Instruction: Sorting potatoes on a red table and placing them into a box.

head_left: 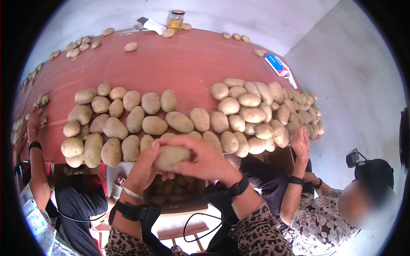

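Both my hands hold one potato [172, 157] above the near edge of the red table [179, 60]. My left hand [142, 166] supports its left end and underside. My right hand [208, 158] curls over its top and right end. Rows of potatoes [115, 128] lie on the tabletop just beyond my hands, joining a denser heap of potatoes [253, 99] to the right. Below my hands, a container [173, 209] under the table edge holds many more potatoes in shadow.
At right sits a person in a cap [373, 172], one hand [301, 142] beside the heap. Another person's hand [34, 120] touches potatoes at far left. A glass jar [176, 20], white tissue [155, 26] and blue-and-white packet [276, 65] stand or lie near the table's far edge. A black cable [185, 232] loops below.
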Available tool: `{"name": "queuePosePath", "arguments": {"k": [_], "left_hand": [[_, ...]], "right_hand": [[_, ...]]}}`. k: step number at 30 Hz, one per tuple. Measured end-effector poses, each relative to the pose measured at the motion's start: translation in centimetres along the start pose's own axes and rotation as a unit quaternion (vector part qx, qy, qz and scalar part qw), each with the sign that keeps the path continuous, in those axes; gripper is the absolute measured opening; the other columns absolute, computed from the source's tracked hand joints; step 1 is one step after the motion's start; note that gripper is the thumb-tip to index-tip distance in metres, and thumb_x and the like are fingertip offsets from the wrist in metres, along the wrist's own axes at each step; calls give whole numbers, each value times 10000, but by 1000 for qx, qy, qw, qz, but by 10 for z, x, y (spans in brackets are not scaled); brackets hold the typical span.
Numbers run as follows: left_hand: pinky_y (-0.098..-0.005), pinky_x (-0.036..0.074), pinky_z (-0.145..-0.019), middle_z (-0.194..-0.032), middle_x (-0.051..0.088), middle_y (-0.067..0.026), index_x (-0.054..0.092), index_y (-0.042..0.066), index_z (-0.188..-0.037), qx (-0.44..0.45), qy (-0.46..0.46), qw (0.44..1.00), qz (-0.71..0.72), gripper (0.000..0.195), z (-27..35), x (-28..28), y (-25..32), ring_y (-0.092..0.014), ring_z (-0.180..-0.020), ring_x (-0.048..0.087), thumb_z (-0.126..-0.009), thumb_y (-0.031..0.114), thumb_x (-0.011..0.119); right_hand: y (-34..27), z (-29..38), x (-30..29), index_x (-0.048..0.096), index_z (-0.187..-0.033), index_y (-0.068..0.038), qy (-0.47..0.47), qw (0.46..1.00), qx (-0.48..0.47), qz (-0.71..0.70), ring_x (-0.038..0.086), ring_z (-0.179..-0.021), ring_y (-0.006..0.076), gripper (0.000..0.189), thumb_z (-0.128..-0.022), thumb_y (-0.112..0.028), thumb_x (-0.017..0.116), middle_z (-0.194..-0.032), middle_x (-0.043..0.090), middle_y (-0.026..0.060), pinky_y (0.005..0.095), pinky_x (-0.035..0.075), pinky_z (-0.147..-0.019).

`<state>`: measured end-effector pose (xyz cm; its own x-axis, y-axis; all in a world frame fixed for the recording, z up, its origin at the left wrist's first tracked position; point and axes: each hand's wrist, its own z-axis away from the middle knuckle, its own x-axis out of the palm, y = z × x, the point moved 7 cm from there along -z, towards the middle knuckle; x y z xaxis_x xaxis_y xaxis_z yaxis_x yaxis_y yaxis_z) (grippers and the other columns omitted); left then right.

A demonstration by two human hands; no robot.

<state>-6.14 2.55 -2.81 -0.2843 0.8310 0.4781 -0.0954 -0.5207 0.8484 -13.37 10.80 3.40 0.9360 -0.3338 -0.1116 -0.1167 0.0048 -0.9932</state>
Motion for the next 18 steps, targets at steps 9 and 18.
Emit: {"name": "queuePosePath", "arguments": {"k": [9, 18], "left_hand": [[-239, 418, -576, -950, 574, -108, 425, 27, -1159, 44, 34, 998, -27, 450, 1, -18, 19, -161, -716, 576, -925, 399, 331], [-240, 419, -584, -918, 585, -96, 468, 21, -1107, 77, 49, 995, -46, 373, 6, -25, 24, -146, -727, 579, -913, 332, 397]], "right_hand": [[18, -82, -95, 527, -980, -44, 265, 891, -52, 365, 582, -840, 311, 298, -703, -121, 608, -897, 595, 172, 389, 468, -709], [34, -106, -95, 606, -804, -46, 178, 896, 0, 406, 567, -751, 373, 105, -748, -81, 523, -779, 603, 177, 420, 453, -670]]}}
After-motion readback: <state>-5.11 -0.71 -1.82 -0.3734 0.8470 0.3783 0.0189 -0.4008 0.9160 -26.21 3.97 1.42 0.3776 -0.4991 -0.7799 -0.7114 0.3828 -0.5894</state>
